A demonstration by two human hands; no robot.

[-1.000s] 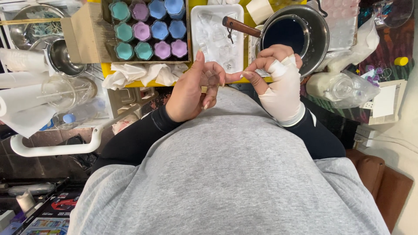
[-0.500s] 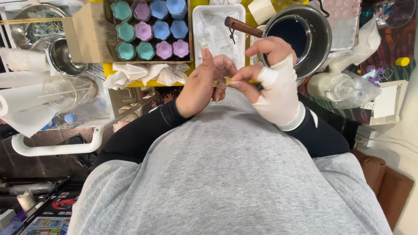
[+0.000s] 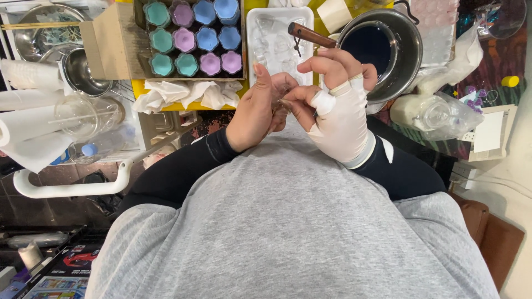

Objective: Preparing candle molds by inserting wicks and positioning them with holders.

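Cluttered yellow table (image 3: 250,4), ten flower-shaped candles (image 3: 192,39), one saucepan (image 3: 382,47); left hand (image 3: 256,108) and right hand (image 3: 335,108), grip contents indiscernible.

Left hand (image 3: 256,108) and gloved right hand (image 3: 332,105) pinching a small clear piece (image 3: 279,95), white tray (image 3: 252,33) just beyond

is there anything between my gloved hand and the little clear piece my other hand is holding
Nothing visible. The white-gloved right hand has its fingertips right at the small clear piece cupped in the bare left hand, though the fingers hide the exact contact.
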